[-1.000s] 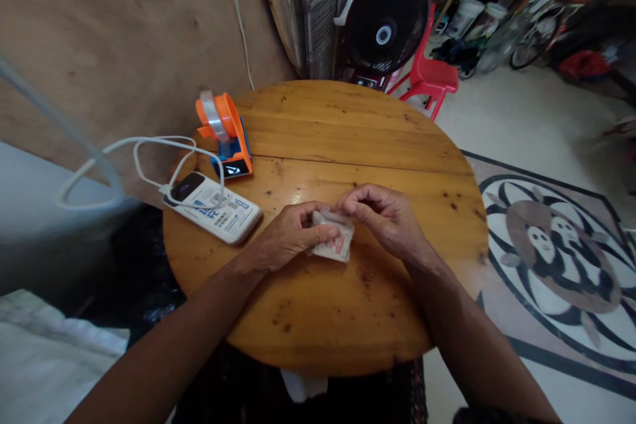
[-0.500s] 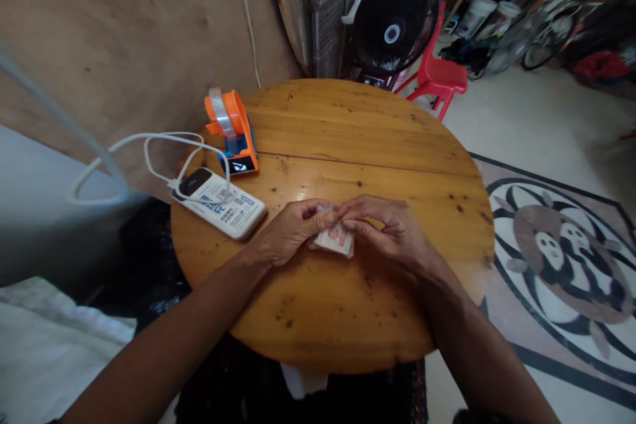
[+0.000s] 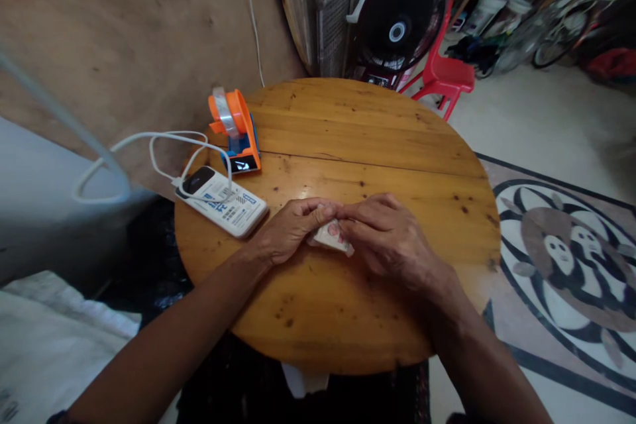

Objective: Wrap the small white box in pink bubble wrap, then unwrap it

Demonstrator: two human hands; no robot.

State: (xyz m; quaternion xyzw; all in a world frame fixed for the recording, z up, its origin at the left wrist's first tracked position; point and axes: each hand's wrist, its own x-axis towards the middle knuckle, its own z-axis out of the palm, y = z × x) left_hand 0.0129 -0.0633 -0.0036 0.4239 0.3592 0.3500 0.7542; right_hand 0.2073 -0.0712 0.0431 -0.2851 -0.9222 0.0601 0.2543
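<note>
Two hands are engaged with one small packet (image 3: 332,235) near the centre of the tabletop (image 3: 328,318). For the directions below, we set 12 o'clock at the far side.

Status: we judge the handling to be under way rather than complete. Done: both hands are positioned, and the packet is secured. Left: the packet is not yet released, and we see no part of it separated. It appears to be in one piece, with red print on its pale upper face and what looks like clear wrapping standing loose at its 4 o'clock corner.

Position: the left hand (image 3: 291,228) lies at the packet's 9 o'clock, closed on it, the thumb across the 11 o'clock edge. The right hand (image 3: 395,238) lies at 3 o'clock, its fingertips pinched together on the packet's 1 o'clock edge. The fingers mask that edge, so we cannot confirm whether they hold wrapping alone or the packet body.

Surroundings: a white device (image 3: 231,209) with a cable (image 3: 171,135) attached lies at the tabletop's 9 o'clock; an orange-and-blue tape dispenser (image 3: 244,139) stands at 10 o'clock.
</note>
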